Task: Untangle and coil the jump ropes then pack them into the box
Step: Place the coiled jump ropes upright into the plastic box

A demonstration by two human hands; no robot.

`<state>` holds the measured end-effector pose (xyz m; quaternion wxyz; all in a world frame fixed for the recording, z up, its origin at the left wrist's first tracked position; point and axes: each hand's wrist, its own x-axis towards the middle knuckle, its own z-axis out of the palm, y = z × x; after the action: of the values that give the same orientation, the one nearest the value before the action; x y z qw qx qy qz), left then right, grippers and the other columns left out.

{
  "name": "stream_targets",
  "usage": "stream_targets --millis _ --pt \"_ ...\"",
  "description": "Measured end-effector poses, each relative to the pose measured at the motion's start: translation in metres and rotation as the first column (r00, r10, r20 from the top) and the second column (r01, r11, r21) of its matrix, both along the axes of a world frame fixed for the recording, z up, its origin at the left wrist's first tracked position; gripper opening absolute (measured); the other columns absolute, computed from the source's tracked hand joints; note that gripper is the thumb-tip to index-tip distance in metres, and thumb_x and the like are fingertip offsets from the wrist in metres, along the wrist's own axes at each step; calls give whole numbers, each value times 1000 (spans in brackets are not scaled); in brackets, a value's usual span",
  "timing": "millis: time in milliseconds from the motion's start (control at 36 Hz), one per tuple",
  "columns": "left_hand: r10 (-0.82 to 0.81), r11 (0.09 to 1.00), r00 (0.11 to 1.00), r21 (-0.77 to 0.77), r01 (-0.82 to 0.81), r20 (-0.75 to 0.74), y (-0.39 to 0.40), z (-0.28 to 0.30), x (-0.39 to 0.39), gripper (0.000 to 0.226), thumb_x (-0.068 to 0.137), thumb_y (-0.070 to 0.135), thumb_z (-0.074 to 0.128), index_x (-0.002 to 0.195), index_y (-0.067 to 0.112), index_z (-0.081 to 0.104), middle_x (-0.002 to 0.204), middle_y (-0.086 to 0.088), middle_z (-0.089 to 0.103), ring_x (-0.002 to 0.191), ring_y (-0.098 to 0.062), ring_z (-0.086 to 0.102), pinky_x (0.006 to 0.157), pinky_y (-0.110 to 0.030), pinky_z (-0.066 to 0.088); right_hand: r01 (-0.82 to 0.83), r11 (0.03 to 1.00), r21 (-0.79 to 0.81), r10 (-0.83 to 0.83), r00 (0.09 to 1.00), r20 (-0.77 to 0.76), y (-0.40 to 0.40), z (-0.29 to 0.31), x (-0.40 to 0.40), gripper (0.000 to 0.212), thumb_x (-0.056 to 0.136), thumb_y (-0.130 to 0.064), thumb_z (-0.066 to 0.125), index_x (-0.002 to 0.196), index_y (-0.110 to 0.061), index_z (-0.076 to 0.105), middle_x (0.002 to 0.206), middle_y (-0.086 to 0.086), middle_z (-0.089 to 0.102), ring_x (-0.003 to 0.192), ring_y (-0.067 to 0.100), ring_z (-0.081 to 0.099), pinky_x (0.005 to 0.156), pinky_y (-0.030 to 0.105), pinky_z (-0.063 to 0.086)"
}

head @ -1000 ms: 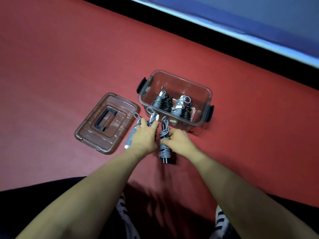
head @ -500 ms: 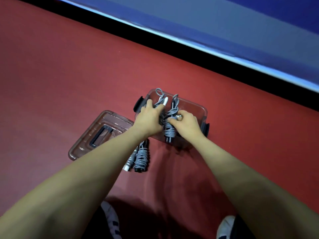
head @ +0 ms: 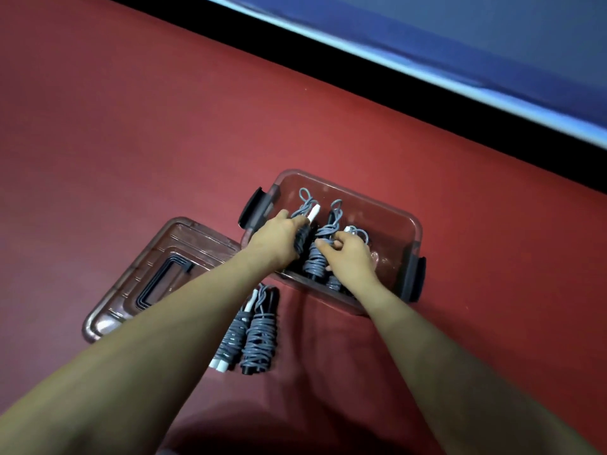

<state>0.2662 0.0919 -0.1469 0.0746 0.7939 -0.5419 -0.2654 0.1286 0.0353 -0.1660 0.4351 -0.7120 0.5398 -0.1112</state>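
Note:
A clear brown box [head: 394, 221] with black side latches sits on the red floor. Both my hands reach into it. My left hand [head: 277, 238] grips a coiled grey jump rope [head: 307, 213] with a white handle tip at the box's left side. My right hand [head: 349, 257] holds another coiled grey rope [head: 317, 261] with a black handle, upright in the middle of the box. More coiled ropes lie under my right hand, mostly hidden. Two coiled ropes [head: 253, 333] lie side by side on the floor in front of the box.
The box's brown lid [head: 157, 277] with a black handle lies flat on the floor left of the box, partly under my left forearm. A black strip and a blue surface [head: 460, 44] run across the far edge of the red floor.
Both hands have carried their coiled ropes from the floor forward into the box and lowered them. Two coiled ropes on the floor came into view.

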Motion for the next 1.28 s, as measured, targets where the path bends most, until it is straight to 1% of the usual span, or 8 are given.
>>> stream_targets --millis 111,222,472,694,833,1028,1111,1278 --pt "33 999 999 29 -33 -1 -2 -14 3 64 79 13 65 139 21 43 120 -14 45 112 -36 52 94 -41 45 -38 994 98 38 999 -2 0 -19 5 17 84 -28 67 81 -17 55 81 2 51 85 27 58 84 47 53" --pt "11 996 1000 93 -12 9 -6 -14 4 56 85 14 58 139 18 42 121 -14 42 113 -36 50 95 -43 45 -58 995 82 59 998 -9 -1 -11 5 34 85 -21 69 108 -5 49 89 4 55 83 20 54 72 21 38" --pt "37 998 999 58 -38 32 -4 -12 1 51 85 10 59 132 9 39 121 -16 48 113 -36 52 89 -42 45 -170 984 53 174 980 -94 3 -8 8 48 83 -26 68 122 -19 40 111 4 62 101 27 60 90 45 48" --pt "58 995 993 -85 -50 104 13 7 -9 45 88 10 50 131 5 40 127 -15 45 117 -34 41 91 -42 39 -214 968 -132 177 953 -246 14 6 1 46 92 -29 56 133 -17 42 131 8 45 122 28 44 93 42 44" --pt "184 927 978 -348 -140 97 44 23 -17 32 87 13 51 116 1 46 117 -16 44 107 -34 42 77 -38 38 -93 859 -503 72 996 -60 44 34 -2 25 89 -12 53 113 -11 57 110 7 53 106 25 46 84 39 40" --pt "341 834 940 -471 -289 28 97 26 -22 18 83 8 54 98 2 47 101 -14 45 94 -31 44 67 -37 36 -288 839 -461 313 950 -25 100 39 -2 10 93 -18 51 99 -12 56 93 5 62 89 32 60 68 38 43" --pt "369 856 929 -402 -325 34 121 11 -19 16 86 12 53 98 5 45 102 -11 44 95 -28 43 66 -32 33 -348 871 -346 344 936 -75 113 28 -1 11 93 -23 51 100 -14 54 91 4 64 92 30 60 70 37 42" --pt "311 939 950 144 -311 24 145 -20 -18 47 85 22 54 128 14 37 126 -13 38 118 -35 35 89 -42 40 -408 909 84 416 878 -237 120 -11 4 47 88 -26 60 131 -22 43 127 9 50 118 31 51 95 40 44"
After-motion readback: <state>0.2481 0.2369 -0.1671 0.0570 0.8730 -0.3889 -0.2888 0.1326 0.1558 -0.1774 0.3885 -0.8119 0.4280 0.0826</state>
